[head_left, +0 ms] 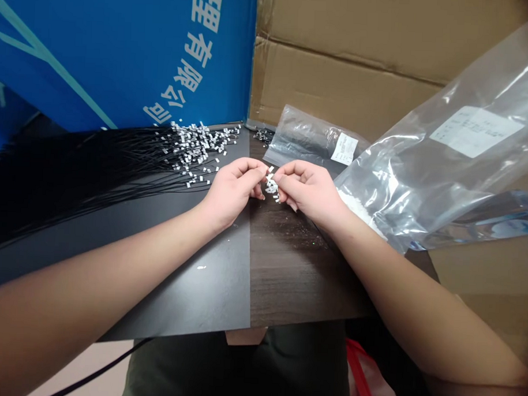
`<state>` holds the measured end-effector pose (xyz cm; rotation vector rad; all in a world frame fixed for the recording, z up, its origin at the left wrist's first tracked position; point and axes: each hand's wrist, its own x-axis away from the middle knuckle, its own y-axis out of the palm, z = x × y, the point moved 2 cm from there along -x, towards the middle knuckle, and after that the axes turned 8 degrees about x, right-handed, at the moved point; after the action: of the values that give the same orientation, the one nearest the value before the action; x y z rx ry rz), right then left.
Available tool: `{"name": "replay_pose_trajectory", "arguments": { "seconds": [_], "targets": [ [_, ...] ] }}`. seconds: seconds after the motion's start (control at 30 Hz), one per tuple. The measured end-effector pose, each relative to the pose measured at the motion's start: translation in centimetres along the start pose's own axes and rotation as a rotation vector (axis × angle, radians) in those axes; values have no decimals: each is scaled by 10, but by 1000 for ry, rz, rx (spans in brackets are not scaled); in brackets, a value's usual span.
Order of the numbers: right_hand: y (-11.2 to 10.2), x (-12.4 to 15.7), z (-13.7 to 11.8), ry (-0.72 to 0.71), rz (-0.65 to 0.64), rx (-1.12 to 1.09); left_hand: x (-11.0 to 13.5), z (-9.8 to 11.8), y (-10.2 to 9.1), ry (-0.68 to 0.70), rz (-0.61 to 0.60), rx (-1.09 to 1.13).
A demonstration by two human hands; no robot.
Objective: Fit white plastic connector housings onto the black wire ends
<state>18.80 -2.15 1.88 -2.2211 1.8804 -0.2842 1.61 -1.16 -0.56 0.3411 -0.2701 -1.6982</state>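
Observation:
My left hand [234, 188] and my right hand [310, 188] meet over the middle of the dark table [287, 274], fingers curled in a pinch. Between their fingertips sits a small cluster of white plastic connectors [272, 185], held by both hands. To the left lies a big fan of thin black wires [74, 168], each ending in a small white connector [200, 146] near the blue board.
A blue printed board [122, 48] and a cardboard box [359, 68] stand behind the table. A small clear bag [313, 142] lies at the back, and a large clear bag with a label [455, 164] lies to the right. One loose white piece [201, 268] lies on the grey mat [191, 293].

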Motion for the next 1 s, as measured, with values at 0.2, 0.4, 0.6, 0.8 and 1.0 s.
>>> {"name": "replay_pose_trajectory", "arguments": {
  "seconds": [0.2, 0.4, 0.6, 0.8, 1.0],
  "targets": [
    [-3, 1, -2, -48, -1, 104, 0, 0, 0, 4, -29, 8],
    [-13, 1, -8, -160, 57, 209, 7, 17, 1, 269, -16, -317],
    [-15, -6, 2, -165, 111, 171, -4, 78, -1, 61, 26, -103],
    [-11, -7, 5, -140, 127, 123, 36, 84, -15, -398, -105, 176],
    [-13, -6, 1, -141, 129, 125, 88, 44, -39, -496, 43, 253]
  ]
}}
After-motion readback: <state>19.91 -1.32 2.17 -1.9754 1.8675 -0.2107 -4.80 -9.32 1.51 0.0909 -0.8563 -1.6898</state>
